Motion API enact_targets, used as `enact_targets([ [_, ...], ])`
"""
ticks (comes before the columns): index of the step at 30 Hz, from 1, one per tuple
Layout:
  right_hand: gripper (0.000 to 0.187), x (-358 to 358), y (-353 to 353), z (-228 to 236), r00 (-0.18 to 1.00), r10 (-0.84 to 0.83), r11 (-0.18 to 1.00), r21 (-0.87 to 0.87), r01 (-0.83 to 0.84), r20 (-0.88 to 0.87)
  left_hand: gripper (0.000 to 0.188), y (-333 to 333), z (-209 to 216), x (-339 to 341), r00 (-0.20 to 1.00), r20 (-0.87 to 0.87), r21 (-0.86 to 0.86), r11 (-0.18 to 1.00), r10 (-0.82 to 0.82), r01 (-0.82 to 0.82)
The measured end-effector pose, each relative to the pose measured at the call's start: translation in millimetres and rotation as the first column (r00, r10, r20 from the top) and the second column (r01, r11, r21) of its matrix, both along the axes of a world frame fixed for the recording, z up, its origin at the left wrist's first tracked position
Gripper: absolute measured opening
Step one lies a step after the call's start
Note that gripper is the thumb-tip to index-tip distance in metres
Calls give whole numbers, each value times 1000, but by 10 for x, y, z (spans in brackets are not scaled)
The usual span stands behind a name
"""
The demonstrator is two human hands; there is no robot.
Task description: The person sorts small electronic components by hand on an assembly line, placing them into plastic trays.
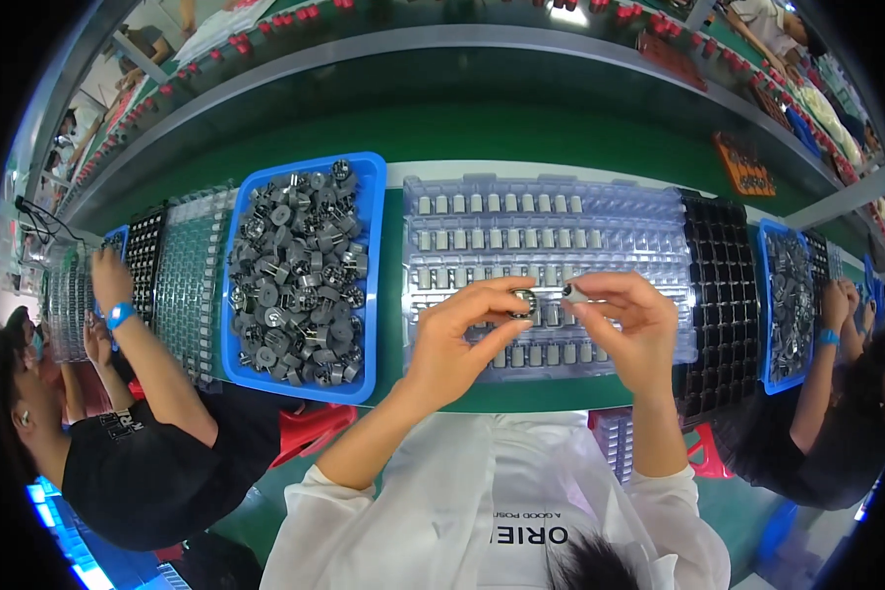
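Observation:
My left hand pinches a small round part with a dark, shiny face between thumb and fingertips. Facing it, with a small gap between, is a little pale cylinder with a dark end, held by the thumb and fingers of my right hand. Both hands hover above a clear plastic tray, which carries rows of small silvery-white cylinders. My hands cover part of the lower rows.
Left of the clear tray, a blue bin holds a heap of grey round parts with metal pins. A black compartment tray adjoins on the right, with another blue bin beyond. Co-workers sit on both sides. A shelf edge crosses the far side.

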State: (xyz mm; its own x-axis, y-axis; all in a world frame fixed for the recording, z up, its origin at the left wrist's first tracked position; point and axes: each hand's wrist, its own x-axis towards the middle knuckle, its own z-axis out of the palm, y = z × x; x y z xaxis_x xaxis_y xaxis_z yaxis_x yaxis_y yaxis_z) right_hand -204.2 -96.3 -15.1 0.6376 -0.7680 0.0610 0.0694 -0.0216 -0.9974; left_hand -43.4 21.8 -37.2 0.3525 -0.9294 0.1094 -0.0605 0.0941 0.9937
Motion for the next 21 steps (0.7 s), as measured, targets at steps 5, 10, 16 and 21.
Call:
enact_targets([
  [5, 19, -77, 135, -31, 1000, -2, 989, -150, 4, 15, 19, 5, -24, -126, 1000, 19, -37, 999, -9, 10],
  [10, 23, -156, 144, -69, 998, -43, 891, -453, 15, -52, 37, 20, -39, -188, 996, 89, -51, 998, -29, 34],
  [16, 23, -138, 169, -123, 999, -34, 821, -571, 13, -27, 54, 50, 34, -229, 995, 91, 19, 999, -40, 38],
  [21, 23, -145, 183, -118, 999, -29, 823, -569, -2, -46, 54, 60, 34, -235, 991, 130, 3, 999, -37, 37],
])
